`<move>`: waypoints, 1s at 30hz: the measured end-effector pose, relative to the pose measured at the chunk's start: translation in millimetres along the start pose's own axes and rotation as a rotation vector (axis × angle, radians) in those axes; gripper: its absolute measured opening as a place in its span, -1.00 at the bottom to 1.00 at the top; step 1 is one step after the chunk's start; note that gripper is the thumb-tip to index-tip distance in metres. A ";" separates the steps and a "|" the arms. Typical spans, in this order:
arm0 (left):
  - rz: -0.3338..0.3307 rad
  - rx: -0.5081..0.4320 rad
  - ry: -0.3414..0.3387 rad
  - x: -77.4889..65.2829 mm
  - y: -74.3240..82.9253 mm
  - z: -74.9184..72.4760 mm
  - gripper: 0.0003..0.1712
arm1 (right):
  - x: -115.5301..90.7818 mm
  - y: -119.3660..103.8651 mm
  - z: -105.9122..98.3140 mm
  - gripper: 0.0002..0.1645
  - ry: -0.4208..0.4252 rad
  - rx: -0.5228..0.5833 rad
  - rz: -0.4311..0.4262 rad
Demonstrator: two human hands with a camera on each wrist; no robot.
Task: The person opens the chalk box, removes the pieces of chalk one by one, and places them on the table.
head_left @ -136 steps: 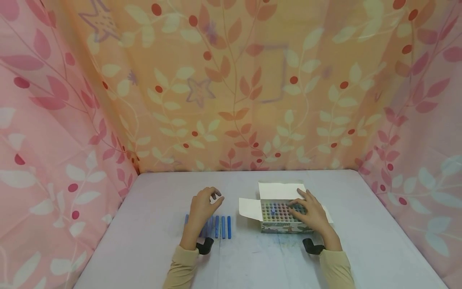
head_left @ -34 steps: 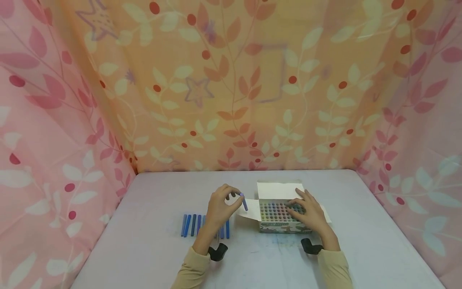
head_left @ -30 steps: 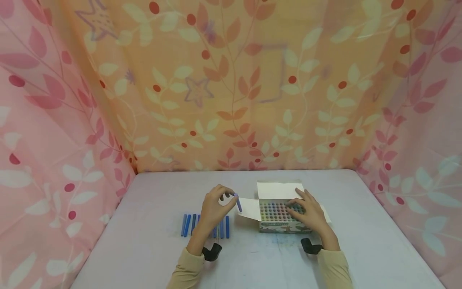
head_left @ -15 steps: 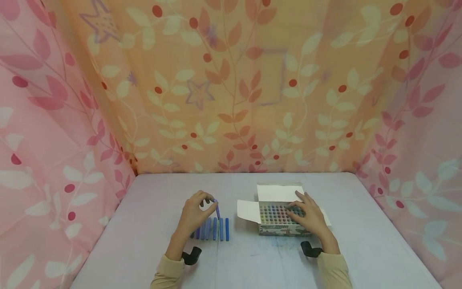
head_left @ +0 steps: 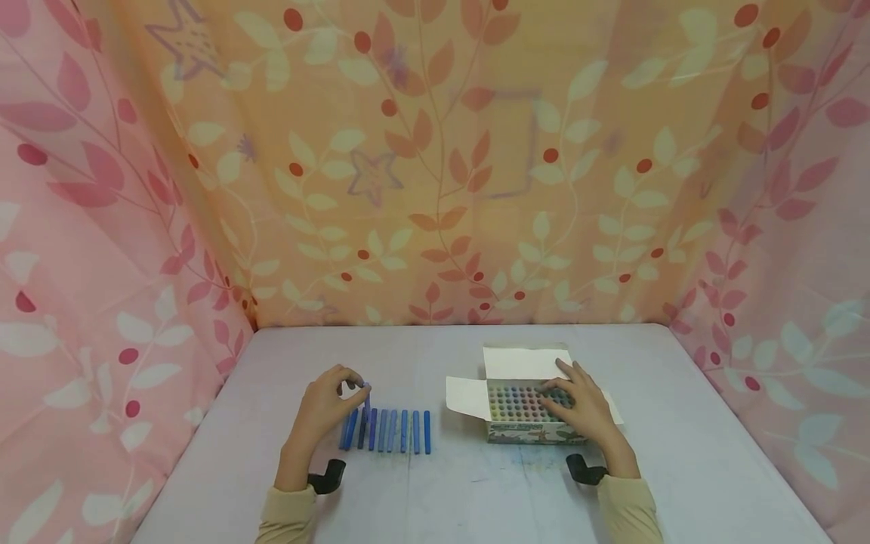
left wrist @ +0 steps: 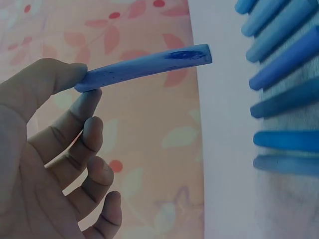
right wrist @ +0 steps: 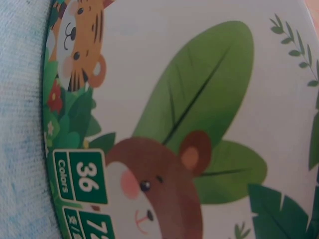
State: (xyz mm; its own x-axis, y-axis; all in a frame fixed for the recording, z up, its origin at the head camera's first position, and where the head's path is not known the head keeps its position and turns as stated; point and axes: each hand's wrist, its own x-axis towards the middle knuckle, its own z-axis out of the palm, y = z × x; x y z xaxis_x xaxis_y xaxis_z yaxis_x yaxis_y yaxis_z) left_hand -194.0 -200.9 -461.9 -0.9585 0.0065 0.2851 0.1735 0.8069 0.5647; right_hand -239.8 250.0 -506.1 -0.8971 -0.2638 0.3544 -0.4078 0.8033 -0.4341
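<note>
My left hand pinches one end of a violet-blue chalk stick between thumb and index finger; the other fingers curl loosely without touching it. In the head view the stick hangs almost upright over the left part of a row of blue chalk sticks lying side by side on the table. To the right stands a lidded cardboard box with its flaps folded out, packed with coloured chalk ends. My right hand rests over the box's right side, fingers spread and slightly bent. The right wrist view is filled by the box's printed side.
The white table carries faint blue smudges in front of the box. The box's left flap sticks out toward the row, and its lid leans back. A floral curtain encloses the table's back and sides.
A blue chalk stick that stuck up from the box is now in my left hand, which has carried it left over the row. My right hand has stayed on the box.
</note>
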 end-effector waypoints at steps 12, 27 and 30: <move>-0.097 0.080 -0.076 -4.2 -21.5 -13.9 -0.80 | 0.8 0.6 -0.3 -0.79 -0.011 0.010 0.010; -0.162 0.187 -0.184 -9.3 -37.4 -18.0 -0.77 | 0.6 2.1 0.3 -0.78 -0.032 0.005 0.032; -0.174 0.203 -0.168 -8.9 -42.6 -12.9 -0.75 | 0.9 2.1 0.8 -0.78 -0.035 0.008 0.035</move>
State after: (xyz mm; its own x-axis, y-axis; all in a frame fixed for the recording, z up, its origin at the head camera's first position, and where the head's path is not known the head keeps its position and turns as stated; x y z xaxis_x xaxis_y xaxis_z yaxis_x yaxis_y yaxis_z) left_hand -190.0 -243.0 -478.5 -0.9967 -0.0579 0.0565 -0.0286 0.9056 0.4231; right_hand -241.5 251.0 -507.3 -0.9161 -0.2543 0.3101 -0.3774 0.8080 -0.4525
